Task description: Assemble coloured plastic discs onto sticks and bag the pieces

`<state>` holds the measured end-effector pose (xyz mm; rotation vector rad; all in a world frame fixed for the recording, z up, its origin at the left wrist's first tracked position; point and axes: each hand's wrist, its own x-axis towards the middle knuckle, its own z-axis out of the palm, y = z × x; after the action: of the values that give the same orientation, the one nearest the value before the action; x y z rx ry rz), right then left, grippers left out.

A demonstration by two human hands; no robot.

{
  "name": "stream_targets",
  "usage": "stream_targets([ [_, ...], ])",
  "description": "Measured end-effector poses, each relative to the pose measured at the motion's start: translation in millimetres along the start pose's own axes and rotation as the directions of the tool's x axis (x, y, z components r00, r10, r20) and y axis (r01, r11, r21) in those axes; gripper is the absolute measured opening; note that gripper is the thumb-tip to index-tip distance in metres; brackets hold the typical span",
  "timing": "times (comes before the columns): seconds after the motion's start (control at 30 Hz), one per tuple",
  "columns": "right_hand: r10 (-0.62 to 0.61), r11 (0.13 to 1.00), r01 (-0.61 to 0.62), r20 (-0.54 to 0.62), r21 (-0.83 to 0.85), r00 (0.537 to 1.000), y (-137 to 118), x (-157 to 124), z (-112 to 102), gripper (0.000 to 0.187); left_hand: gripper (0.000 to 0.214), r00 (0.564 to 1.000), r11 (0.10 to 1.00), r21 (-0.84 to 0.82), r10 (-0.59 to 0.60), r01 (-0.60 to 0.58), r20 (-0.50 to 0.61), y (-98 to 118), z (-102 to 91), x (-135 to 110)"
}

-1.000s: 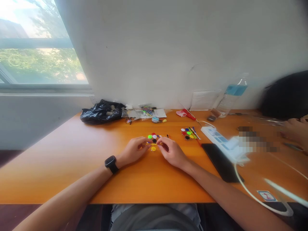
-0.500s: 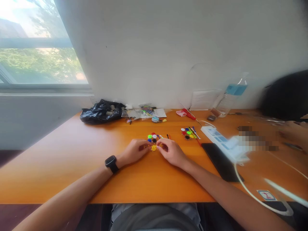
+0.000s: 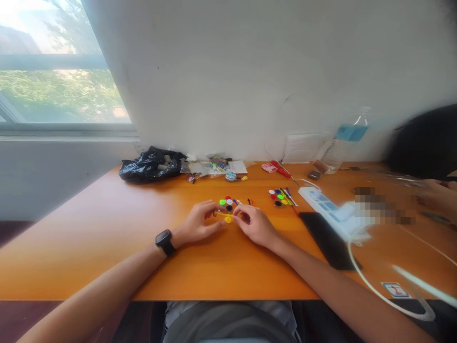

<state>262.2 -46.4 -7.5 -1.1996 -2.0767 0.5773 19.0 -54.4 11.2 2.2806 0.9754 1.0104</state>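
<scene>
My left hand (image 3: pixel 198 222), with a black watch (image 3: pixel 164 241) on its wrist, and my right hand (image 3: pixel 252 223) meet over the orange table (image 3: pixel 107 238). Between their pinched fingertips runs a thin yellow stick (image 3: pixel 225 215), with a small yellow disc (image 3: pixel 227 219) lying just under it. Both hands pinch the stick's ends. Just beyond the fingers sits a small cluster of coloured discs (image 3: pixel 226 203) in green, red, white and black.
A second group of coloured discs and sticks (image 3: pixel 280 197) lies to the right. A white power strip (image 3: pixel 321 202), black phone (image 3: pixel 328 239) and white cable (image 3: pixel 378 290) sit further right. Black plastic bag (image 3: pixel 152 164), packets and a water bottle (image 3: pixel 342 143) line the wall. Another person's hand (image 3: pixel 433 195) works at far right.
The yellow stick has come up slightly off the table between my fingertips. My left hand's fingers have lifted and spread a little; both hands stay in the same spot.
</scene>
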Motion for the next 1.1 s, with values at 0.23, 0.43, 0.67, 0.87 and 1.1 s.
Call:
stream_targets([
  [0.23,0.036,0.999,-0.033,0.084,-0.035,0.996,-0.1,-0.8,-1.4,0.006,0.033,0.999,1.0,0.014,0.013,-0.012,-0.047,4.5,-6.0,-0.4],
  [0.43,0.034,0.999,-0.031,0.083,-0.04,0.996,-3.4,-0.8,-3.0,0.004,0.033,0.998,0.997,0.02,0.07,-0.07,-0.001,0.4,-0.6,0.4],
  [0.67,0.004,0.999,-0.001,0.064,-0.049,0.998,-1.1,-0.9,-1.3,0.007,0.03,0.985,0.982,0.103,0.147,-0.156,0.092,-9.7,7.4,2.8],
  [0.87,-0.014,0.999,0.016,0.055,-0.039,0.998,-3.3,-1.0,-1.8,0.006,0.021,0.981,0.977,0.134,0.147,-0.164,0.127,-12.3,8.3,3.4],
  [1.1,-0.042,0.996,0.042,0.01,-0.076,0.999,-3.7,-3.2,-0.7,0.005,0.016,0.976,0.968,0.172,0.158,-0.183,0.15,-12.4,8.8,3.5],
])
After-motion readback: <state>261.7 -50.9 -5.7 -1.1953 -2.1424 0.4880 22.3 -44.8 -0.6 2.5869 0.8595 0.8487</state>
